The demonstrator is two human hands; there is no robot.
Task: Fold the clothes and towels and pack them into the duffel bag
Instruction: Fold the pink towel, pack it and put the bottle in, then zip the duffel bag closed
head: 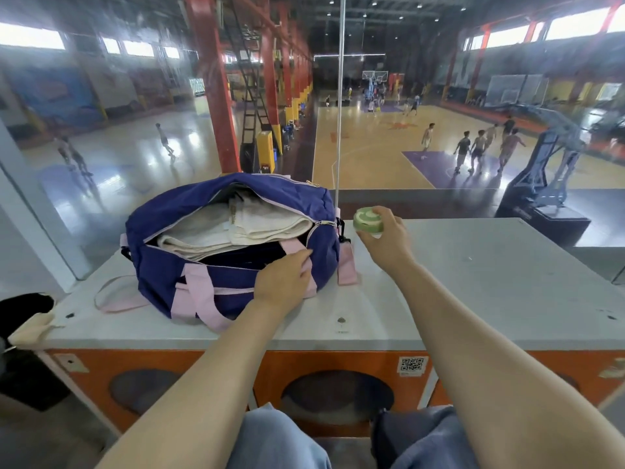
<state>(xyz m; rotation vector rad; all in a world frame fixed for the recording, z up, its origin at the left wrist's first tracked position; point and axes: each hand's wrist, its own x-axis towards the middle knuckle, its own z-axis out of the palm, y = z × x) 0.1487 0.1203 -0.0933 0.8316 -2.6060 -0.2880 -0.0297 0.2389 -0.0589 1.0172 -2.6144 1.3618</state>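
A navy duffel bag (236, 265) with pink straps lies unzipped on the grey counter top (473, 282). Folded white towels (257, 225) fill its open mouth, with dark cloth under them. My left hand (284, 279) rests on the bag's front side, near the right end of the opening, fingers fairly straight against the fabric and a pink strap. My right hand (385, 238) is raised just right of the bag and grips a small round green-and-white container (368, 220) above the counter.
The counter sits on an orange cabinet (338, 374) with round dark openings. A glass wall behind the bag overlooks basketball courts with players. A black and cream item (27, 316) lies at the counter's left edge. A thin vertical pole (340, 113) rises behind the bag.
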